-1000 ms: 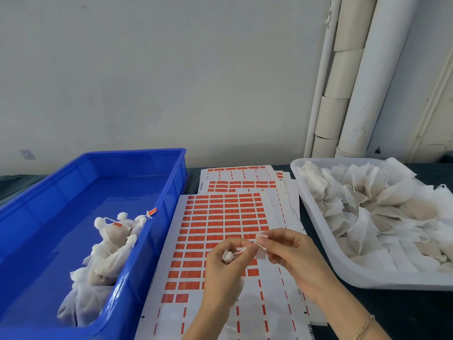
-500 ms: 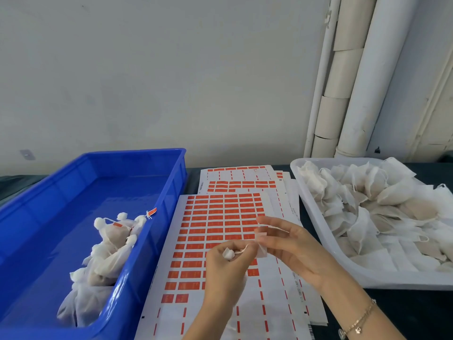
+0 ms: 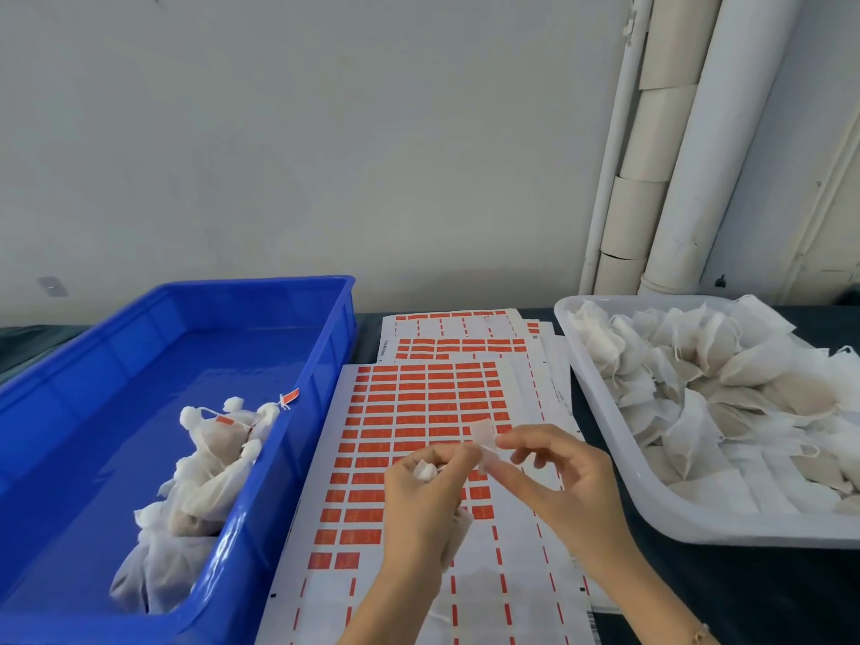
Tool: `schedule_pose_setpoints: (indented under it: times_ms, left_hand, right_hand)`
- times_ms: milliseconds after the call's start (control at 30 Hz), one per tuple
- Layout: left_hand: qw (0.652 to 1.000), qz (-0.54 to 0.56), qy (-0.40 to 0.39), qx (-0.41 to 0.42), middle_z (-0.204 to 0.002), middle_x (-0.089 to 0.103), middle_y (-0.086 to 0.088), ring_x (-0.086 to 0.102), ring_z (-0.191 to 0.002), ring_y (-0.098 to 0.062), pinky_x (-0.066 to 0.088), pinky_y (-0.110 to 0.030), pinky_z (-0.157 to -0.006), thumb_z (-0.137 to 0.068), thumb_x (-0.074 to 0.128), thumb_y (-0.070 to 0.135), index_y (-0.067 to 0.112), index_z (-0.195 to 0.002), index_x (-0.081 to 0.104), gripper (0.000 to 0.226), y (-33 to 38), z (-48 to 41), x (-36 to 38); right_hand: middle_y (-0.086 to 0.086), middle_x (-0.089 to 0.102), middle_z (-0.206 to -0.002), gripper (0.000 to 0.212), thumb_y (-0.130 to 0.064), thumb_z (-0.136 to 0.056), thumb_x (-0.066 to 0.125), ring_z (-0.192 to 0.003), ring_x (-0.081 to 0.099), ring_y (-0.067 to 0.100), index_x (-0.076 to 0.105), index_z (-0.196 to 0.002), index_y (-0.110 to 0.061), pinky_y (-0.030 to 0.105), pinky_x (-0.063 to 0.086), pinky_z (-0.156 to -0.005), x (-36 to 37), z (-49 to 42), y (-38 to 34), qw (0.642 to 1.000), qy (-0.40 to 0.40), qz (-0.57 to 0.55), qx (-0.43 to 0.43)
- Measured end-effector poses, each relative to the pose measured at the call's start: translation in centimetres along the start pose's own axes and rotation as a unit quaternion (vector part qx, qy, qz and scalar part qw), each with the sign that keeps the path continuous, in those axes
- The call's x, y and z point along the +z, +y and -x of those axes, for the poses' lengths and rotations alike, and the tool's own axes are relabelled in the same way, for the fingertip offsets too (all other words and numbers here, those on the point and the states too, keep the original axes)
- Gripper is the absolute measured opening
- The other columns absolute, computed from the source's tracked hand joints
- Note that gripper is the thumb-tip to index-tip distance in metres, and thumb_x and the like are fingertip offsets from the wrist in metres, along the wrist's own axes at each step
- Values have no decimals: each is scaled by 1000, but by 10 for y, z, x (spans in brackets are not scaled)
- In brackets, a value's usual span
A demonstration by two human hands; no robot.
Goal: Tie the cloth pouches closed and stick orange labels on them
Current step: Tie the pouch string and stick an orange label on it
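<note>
- Our left hand [image 3: 419,500] is closed round one pouch [image 3: 424,471]. The gathered neck pokes out above the fist and the body hangs below. The pouch is in the air over the near middle of the table, above the top label sheet [image 3: 419,412].
- Our right hand [image 3: 563,481] pinches a small white flap [image 3: 483,435] at the neck with its fingertips. It's too blurred to tell whether that's a cloth end or a string tab.
- Our read: we're on the tying step, and we see no label on this pouch yet.
- Risk: the pinch is fingertip-only on thin material. If it slips, the neck loosens and the filling could spill on the sheet.
- Risk: pulling hard against the left fist could tear the cloth or snap the string.
- Risk: we work right over the sheets. The hanging body could brush and lift label corners or shift the overlapped sheets.
- Risk: a mix-up between containers. The blue bin [image 3: 321,365] at the left edge holds the tied pouches [image 3: 209,458], with one orange label [image 3: 291,396] hanging at its rim. The white tray [image 3: 744,528] at the right edge holds the open pouches [image 3: 698,388]. Drop this one in the bin unlabelled and we miss it.
</note>
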State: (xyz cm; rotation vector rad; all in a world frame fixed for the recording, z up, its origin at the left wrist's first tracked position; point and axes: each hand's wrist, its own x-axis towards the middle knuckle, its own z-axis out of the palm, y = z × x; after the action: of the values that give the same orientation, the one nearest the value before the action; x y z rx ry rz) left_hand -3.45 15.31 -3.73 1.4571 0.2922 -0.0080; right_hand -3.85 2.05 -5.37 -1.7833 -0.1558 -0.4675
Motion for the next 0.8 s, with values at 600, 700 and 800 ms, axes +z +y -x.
schedule_pose_setpoints:
  times_ms: [600,700,800]
  left_hand:
    - [1000,-6,-6,19,-51,61,10,53,-62,-14,45,-26,-64,-79,75,21,18,-67,72,13,-1,2,0]
    - [1000,-11,-17,24,-51,60,8,52,-58,-13,44,-23,-61,-79,75,21,16,-69,71,12,-2,3,-1]
    - [1000,-1,-22,14,-53,60,5,50,-56,-13,44,-23,-59,-78,76,20,13,-72,72,10,-3,4,-1]
  right_hand:
    - [-16,71,-86,16,-43,-70,77,-86,65,10,71,-85,-39,13,52,-74,2,-1,0,999,-7,-33,9]
    - [-18,72,-83,8,-43,-70,70,-87,65,5,72,-77,-39,9,50,-72,3,-2,1,998,2,-35,43]
    - [-15,72,-83,8,-40,-70,71,-87,67,4,73,-77,-37,8,51,-69,2,-3,2,995,-12,-53,78]
